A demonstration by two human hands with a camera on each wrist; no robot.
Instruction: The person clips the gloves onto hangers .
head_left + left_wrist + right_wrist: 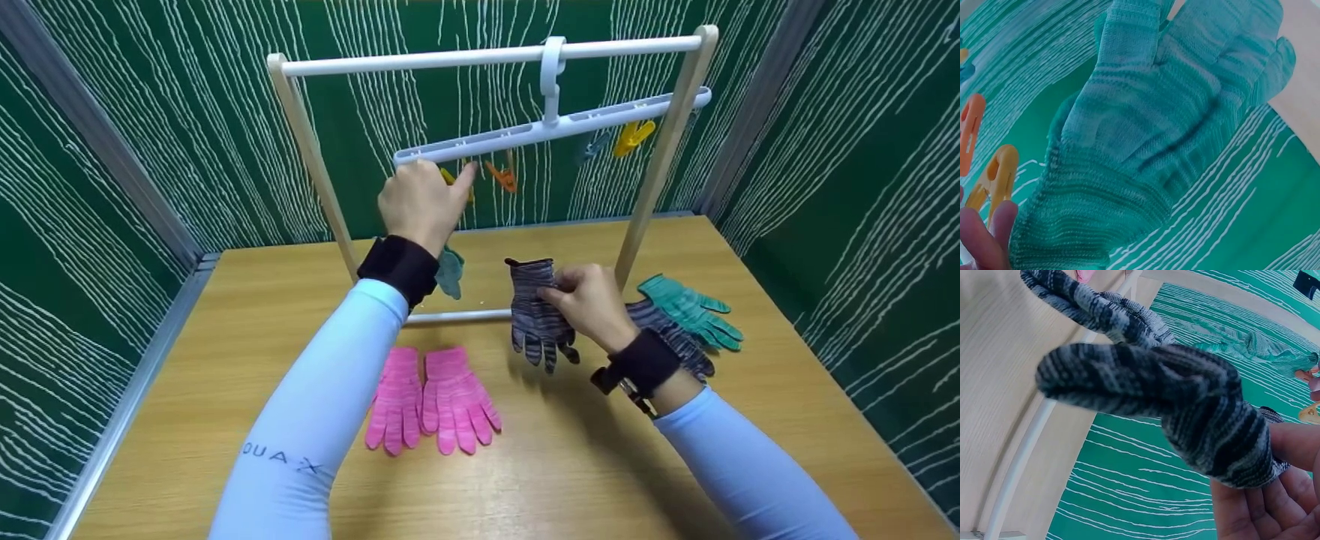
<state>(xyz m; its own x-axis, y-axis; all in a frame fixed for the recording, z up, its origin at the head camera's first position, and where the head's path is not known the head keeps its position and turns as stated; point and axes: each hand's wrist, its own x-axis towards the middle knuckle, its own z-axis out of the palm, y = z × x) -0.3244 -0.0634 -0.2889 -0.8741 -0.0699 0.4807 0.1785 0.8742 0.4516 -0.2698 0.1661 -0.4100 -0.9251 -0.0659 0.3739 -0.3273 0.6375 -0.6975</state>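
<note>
My left hand (424, 199) is at the lower left end of the white hanger (517, 135), its fingertips (1002, 222) at a yellow clothespin (998, 171); the hand hides most of the grip. A teal knitted glove (1145, 118) hangs beside it, fingers down, partly behind the left wrist in the head view (450, 271). My right hand (592, 304) pinches a grey-and-black striped glove (536, 311) by its side, above the table, cuff up and fingers dangling. In the right wrist view the striped glove (1213, 422) looks folded near the thumb.
A wooden rack (307, 142) with a white top rail (420, 61) carries the hanger. Orange (502, 178), blue (596, 146) and yellow (634, 139) clothespins dangle from it. Pink gloves (457, 401) lie at front; another striped glove (671, 330) and a green glove (690, 311) lie right.
</note>
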